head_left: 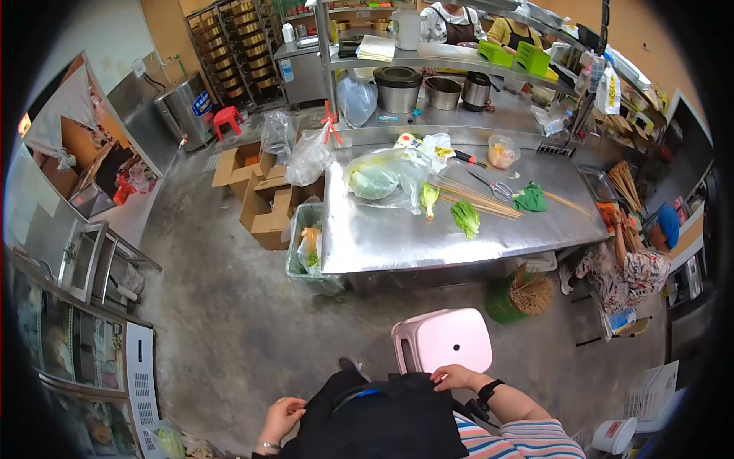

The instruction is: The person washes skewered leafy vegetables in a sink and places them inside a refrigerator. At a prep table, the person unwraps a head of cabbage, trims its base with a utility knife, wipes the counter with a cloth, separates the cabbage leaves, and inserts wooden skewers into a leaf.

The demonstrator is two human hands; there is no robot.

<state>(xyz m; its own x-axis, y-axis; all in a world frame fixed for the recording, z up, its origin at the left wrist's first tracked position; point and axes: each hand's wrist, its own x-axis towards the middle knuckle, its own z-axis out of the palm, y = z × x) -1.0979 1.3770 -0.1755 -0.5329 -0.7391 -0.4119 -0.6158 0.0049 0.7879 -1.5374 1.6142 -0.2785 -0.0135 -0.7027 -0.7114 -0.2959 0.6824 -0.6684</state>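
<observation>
Nearest, a black cloth (pixel 382 422) lies spread over the front of the person's body. The left hand (pixel 284 419), with a bracelet at its wrist, is at the cloth's left edge, its fingers bunched together; whether they grip it, I cannot tell. The right hand (pixel 453 376), below a black wristband (pixel 489 389), pinches the cloth's upper right edge. The 2 hands are well apart, with cloth between them. Just beyond stands a pink stool (pixel 457 344). Farther on, a green bin (pixel 303 252) stands at the left end of the metal table (pixel 428 249), and a green container (pixel 501 303) holding thin sticks (pixel 531 292) stands near its right end. On the tabletop, 2 pieces of leafy greens (pixel 466 219) lie near a plastic bag (pixel 386 177), with long skewers (pixel 478 197), scissors (pixel 493 186), a green cloth (pixel 531 198) and a clear tub (pixel 503 152) near them. To the right sits a person in a blue cap (pixel 631 264). Behind the table, 3 metal pots (pixel 443 93) stand under a shelf (pixel 436 56), and 2 aproned people (pixel 459 27) are beyond it.
</observation>
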